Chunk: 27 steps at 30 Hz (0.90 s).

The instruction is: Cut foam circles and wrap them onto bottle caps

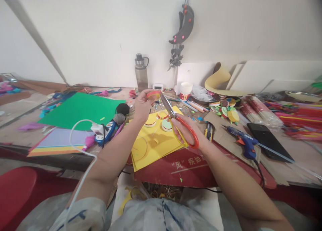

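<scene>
My left hand (143, 105) is raised over the table, fingers closed on a small round layered paper piece (153, 95), red and yellow. My right hand (184, 132) grips red-handled scissors (176, 118) by the loops; the steel blades point up-left and their tips reach the round piece. Below lie yellow paper sheets (153, 145) with three similar round pieces (161, 120) resting on them and a circle cut out of the top sheet.
A green sheet (80, 110) and a stack of coloured paper (60, 142) lie left, with a white charger and cable (97, 128). A blue glue gun (245, 143), black phone (269, 140), and bundled sticks (259, 115) sit right. A bottle (141, 73) and paper cup (185, 90) stand by the wall.
</scene>
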Tool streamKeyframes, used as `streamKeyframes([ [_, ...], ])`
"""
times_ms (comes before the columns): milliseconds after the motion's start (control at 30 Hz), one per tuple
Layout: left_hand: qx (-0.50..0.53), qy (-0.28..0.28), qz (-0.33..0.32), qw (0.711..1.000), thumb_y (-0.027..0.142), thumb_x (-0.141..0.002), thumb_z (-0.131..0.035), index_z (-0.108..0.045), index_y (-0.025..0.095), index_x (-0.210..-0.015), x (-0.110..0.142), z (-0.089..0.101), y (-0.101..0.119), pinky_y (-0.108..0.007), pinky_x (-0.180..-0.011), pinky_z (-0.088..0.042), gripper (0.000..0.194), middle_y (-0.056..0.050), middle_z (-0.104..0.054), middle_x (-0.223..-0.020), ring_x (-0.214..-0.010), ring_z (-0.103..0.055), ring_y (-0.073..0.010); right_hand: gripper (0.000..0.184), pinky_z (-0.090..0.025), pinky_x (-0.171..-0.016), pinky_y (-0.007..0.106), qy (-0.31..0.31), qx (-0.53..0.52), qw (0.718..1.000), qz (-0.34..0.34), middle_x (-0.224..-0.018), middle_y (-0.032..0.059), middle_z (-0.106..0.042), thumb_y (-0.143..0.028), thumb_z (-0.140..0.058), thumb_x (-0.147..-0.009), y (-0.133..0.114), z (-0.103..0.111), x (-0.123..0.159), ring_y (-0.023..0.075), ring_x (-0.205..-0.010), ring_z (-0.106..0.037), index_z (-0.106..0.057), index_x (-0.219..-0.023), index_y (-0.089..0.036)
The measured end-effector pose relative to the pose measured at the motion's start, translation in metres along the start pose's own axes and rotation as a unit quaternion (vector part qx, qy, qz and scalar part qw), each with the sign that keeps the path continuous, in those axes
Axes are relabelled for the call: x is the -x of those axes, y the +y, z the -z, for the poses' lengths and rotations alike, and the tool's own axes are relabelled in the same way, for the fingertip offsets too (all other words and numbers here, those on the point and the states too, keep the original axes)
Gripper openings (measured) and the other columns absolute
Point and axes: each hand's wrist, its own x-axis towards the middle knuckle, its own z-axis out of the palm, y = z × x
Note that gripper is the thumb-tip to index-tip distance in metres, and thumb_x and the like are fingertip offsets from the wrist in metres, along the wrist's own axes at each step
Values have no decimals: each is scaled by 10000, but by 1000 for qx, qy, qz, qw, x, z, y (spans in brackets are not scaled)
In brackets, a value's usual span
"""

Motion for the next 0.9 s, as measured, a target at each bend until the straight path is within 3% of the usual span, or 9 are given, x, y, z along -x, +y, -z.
streamKeyframes([
  [233,2,29,29,999,218,-750,-847,-722,241,-924,1,-1,1,-204,-591,-419,215,-18,-737,-967,-693,-547,-99,402,-403,-335,192,2,-14,1000,1,-564,-86,-518,-627,-615,-887,1,0,0,86,-381,-475,-520,-869,-236],
  [633,1,-19,-67,998,334,-735,-885,-758,237,-951,-11,9,-21,-194,-519,-410,268,-7,-733,-867,-587,-503,-77,432,-387,-322,194,-3,-27,1000,4,-560,-81,-514,-643,-634,-883,1,1,1,81,-367,-462,-497,-828,-237],
  [900,-73,-18,-76,994,299,-805,-811,-748,226,-1000,-7,11,-18,-206,-555,-424,218,-28,-767,-966,-645,-543,-94,446,-386,-378,202,1,5,1000,17,-569,-80,-507,-655,-610,-906,7,4,-3,76,-391,-469,-498,-815,-233],
])
